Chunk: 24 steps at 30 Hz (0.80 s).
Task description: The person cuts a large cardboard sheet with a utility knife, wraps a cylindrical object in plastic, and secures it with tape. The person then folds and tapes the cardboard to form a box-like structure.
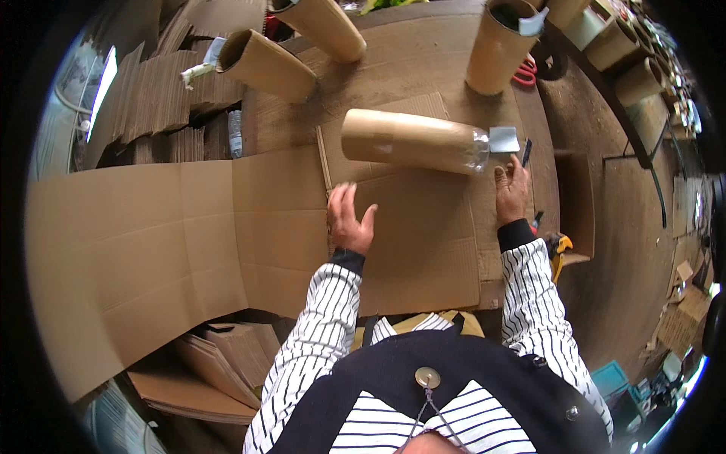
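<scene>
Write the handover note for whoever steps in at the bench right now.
Left hand: open, fingers spread, on or just above the flat cardboard sheet; holding nothing.
Right hand: open, resting near the sheet's right edge, just below the tube.
Tube: lies on its side across the top of the sheet, its right end in clear wrap with a grey tab.
Done: sheet laid flat, tube placed on it.
Left: the sheet is still flat, not folded around the tube.
Spare flat sheets lie to the left; more tubes stand behind.
</scene>
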### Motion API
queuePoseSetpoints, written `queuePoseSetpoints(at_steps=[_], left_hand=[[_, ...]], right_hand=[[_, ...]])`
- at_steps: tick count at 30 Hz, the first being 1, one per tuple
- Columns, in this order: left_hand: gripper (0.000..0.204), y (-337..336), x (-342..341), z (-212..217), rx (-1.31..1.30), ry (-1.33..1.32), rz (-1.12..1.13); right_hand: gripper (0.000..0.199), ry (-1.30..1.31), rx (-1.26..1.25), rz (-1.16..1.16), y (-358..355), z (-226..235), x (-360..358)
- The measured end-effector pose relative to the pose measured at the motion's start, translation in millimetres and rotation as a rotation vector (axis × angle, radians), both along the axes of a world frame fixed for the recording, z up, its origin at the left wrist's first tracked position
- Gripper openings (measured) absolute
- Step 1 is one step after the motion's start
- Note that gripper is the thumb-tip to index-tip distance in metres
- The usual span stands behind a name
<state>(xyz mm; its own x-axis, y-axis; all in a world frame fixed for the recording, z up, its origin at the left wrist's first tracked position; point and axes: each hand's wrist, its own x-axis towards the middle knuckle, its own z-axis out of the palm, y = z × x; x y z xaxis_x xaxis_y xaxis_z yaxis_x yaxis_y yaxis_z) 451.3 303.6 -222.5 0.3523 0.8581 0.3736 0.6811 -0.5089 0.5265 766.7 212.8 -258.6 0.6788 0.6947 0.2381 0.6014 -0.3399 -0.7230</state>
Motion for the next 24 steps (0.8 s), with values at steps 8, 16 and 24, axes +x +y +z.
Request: queuePoseSetpoints(at_steps=[8, 16, 24], left_hand=[[0.085, 63, 147, 24, -0.112, 0.316, -0.619], [0.101, 15, 149, 14, -0.394, 0.775, -0.681], [0.107, -4, 134, 30, -0.458, 0.889, -0.568]], right_hand=[[0.036, 1.208, 0.044, -0.33, -41, -81, -43], [0.042, 2.071, 0.272, -0.29, -74, -44, -91], [0.056, 1.955, 0.165, -0.242, -71, -53, -99]])
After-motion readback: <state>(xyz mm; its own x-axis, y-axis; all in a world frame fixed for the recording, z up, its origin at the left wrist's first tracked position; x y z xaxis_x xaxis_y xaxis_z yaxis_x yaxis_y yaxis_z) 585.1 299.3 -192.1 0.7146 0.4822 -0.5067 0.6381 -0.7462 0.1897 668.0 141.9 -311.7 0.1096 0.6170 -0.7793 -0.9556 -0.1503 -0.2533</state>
